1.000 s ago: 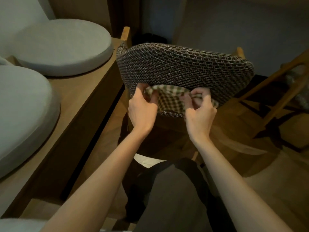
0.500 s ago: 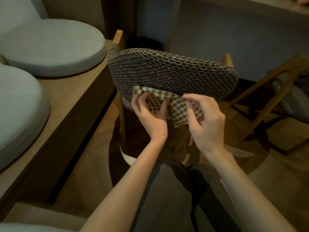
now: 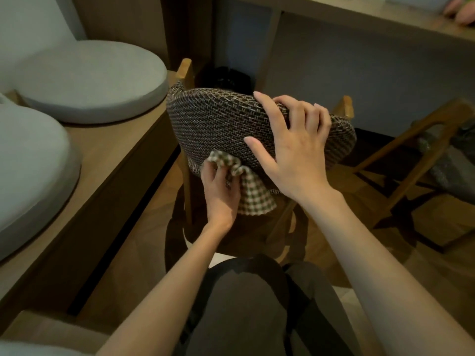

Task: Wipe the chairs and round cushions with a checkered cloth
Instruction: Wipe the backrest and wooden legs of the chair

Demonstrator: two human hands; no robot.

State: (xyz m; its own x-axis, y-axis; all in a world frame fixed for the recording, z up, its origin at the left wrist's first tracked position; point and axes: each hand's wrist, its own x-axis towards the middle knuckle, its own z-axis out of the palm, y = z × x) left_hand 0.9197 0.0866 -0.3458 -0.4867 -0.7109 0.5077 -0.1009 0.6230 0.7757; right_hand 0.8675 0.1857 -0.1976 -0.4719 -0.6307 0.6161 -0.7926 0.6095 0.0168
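Dim room with a wooden floor (image 3: 144, 227). Long wooden worktop (image 3: 108, 155) is running down the left side, carrying two grey round cushions (image 3: 87, 80), one at its far end and the other (image 3: 28, 170) nearer, along its left edge. Just beside the worktop's right edge the chair (image 3: 213, 124) is standing with its woven backrest facing the person.

Person's left hand (image 3: 218, 186) is clutching the checkered cloth (image 3: 253, 199) bunched up and pressing it against the backrest's lower left corner. Loose end is hanging below the bottom edge. Person's right hand (image 3: 295, 147) is bracing the chair, fingers hooking over the top edge and thumb spreading on the near face.

Cloth is looking thin, soft and light, so wadding it in the fist is giving a firmer pad; the tail is probably risking a snag on the coarse weave. Backrest is looking padded but firm, rough, not slippery. Chair is probably tipping easily, so gripping the top edge is making sense. Cushions are looking squashy and likely sliding on smooth wood, so holding them at the rim is looking best.
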